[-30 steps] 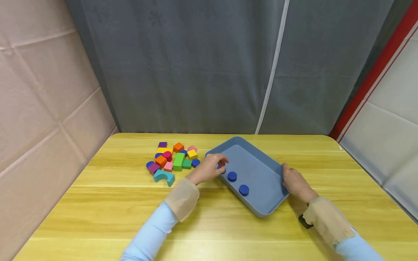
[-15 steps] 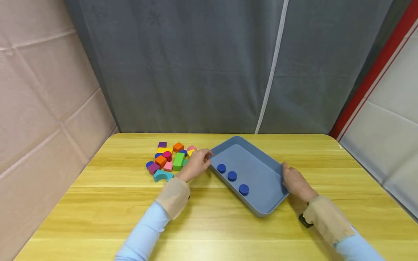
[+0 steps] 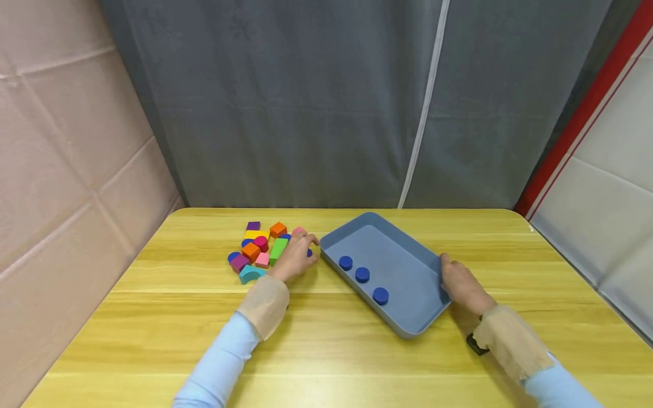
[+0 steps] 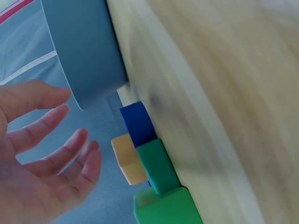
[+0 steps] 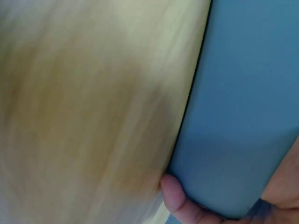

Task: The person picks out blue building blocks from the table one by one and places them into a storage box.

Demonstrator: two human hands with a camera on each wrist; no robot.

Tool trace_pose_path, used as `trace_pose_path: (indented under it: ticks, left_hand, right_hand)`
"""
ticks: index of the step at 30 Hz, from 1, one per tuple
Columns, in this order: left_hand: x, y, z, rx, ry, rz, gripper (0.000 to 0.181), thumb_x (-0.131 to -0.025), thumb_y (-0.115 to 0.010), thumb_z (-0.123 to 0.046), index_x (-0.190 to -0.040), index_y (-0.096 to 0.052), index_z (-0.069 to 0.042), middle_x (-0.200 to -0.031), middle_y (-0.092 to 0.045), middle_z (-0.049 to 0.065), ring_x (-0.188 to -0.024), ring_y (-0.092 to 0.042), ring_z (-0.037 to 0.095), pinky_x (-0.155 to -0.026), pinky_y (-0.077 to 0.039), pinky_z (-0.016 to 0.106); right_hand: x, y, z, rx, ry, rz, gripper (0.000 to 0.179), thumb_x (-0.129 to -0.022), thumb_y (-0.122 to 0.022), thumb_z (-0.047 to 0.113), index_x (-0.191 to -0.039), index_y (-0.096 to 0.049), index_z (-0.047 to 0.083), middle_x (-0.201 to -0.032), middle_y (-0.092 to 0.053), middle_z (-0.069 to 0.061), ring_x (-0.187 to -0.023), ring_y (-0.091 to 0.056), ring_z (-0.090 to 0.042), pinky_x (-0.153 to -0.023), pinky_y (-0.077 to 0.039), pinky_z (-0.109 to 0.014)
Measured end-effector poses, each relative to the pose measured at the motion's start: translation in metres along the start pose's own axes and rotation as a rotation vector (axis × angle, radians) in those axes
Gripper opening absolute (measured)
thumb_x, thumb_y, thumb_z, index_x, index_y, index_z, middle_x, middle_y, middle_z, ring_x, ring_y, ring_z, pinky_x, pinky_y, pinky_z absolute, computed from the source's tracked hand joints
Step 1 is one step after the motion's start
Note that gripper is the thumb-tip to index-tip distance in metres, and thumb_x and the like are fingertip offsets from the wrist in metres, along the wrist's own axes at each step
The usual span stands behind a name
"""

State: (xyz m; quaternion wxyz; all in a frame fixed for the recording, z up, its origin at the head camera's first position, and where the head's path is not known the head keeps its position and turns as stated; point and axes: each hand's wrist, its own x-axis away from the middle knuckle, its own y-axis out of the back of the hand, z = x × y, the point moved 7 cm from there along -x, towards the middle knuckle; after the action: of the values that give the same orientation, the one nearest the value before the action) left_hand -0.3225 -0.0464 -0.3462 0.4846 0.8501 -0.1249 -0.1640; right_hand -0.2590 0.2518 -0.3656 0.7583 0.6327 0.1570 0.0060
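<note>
My left hand (image 3: 295, 258) hovers over the right side of a pile of coloured blocks, its fingers spread and apart from them. Nearest to it in the left wrist view are a blue disc (image 4: 138, 123), a dark green block (image 4: 159, 165), a yellowish block (image 4: 128, 159) and a light green block (image 4: 168, 207). My right hand (image 3: 463, 286) grips the right rim of a grey-blue tray (image 3: 403, 260), with fingers against its outer wall in the right wrist view. Three blue discs, one a middle disc (image 3: 362, 275), lie in a row along the tray's left side.
Further left in the pile lie an orange cube (image 3: 251, 251), a red cylinder (image 3: 261, 243), a purple block (image 3: 240, 262) and a turquoise arch (image 3: 251, 274). A wooden table (image 3: 306, 357) bears everything. Behind it hangs a grey curtain (image 3: 285, 113).
My left hand has withdrawn from over the tray leftward to the blocks, uncovering the uppermost blue disc in the tray. The right hand and the tray have stayed put.
</note>
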Motion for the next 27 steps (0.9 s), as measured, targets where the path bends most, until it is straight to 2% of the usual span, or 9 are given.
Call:
trace_pose_path:
  ticks: [5,11,18,23,27]
  left_hand:
    - [0.0,-0.002,0.005,-0.026,0.021,0.02,0.027,-0.08,-0.063,-0.005,-0.106,-0.057,-0.001,-0.115,-0.049,0.017,-0.11,-0.041,0.03,-0.096,-0.036,0.041]
    - [-0.001,-0.008,0.011,-0.05,0.033,0.059,0.031,-0.08,-0.063,-0.004,-0.109,-0.056,0.0,-0.115,-0.05,0.019,-0.109,-0.042,0.032,-0.095,-0.036,0.04]
    - [-0.001,-0.01,0.012,-0.107,0.04,0.1,0.033,-0.08,-0.062,-0.005,-0.112,-0.055,0.001,-0.113,-0.053,0.02,-0.107,-0.045,0.034,-0.094,-0.037,0.04]
    - [-0.002,-0.013,0.012,-0.146,0.056,0.157,0.035,-0.082,-0.061,-0.008,-0.115,-0.055,0.001,-0.114,-0.056,0.017,-0.109,-0.045,0.034,-0.096,-0.036,0.041]
    - [-0.004,-0.016,0.011,-0.203,0.043,0.204,0.034,-0.082,-0.06,-0.007,-0.115,-0.057,0.0,-0.115,-0.056,0.017,-0.108,-0.047,0.033,-0.095,-0.037,0.041]
  right_hand:
    - [0.0,0.0,0.0,0.002,0.007,-0.009,0.033,-0.068,-0.059,-0.013,-0.093,-0.037,-0.013,-0.062,-0.047,-0.019,-0.054,-0.052,-0.03,-0.045,-0.043,-0.037]
    - [-0.001,-0.001,-0.001,-0.003,-0.017,0.02,0.032,-0.07,-0.057,-0.012,-0.095,-0.036,-0.013,-0.064,-0.047,-0.02,-0.056,-0.052,-0.03,-0.046,-0.044,-0.037]
    - [-0.001,-0.001,-0.001,-0.004,-0.006,0.003,0.034,-0.069,-0.06,-0.012,-0.094,-0.037,-0.013,-0.063,-0.047,-0.019,-0.056,-0.053,-0.031,-0.046,-0.044,-0.037]
    - [-0.001,0.0,-0.001,-0.004,0.008,-0.013,0.035,-0.068,-0.061,-0.012,-0.093,-0.037,-0.013,-0.063,-0.047,-0.02,-0.055,-0.052,-0.031,-0.046,-0.044,-0.037]
    - [-0.001,0.0,-0.001,-0.004,0.003,-0.008,0.035,-0.068,-0.061,-0.012,-0.093,-0.037,-0.013,-0.063,-0.047,-0.02,-0.056,-0.053,-0.032,-0.046,-0.044,-0.038]
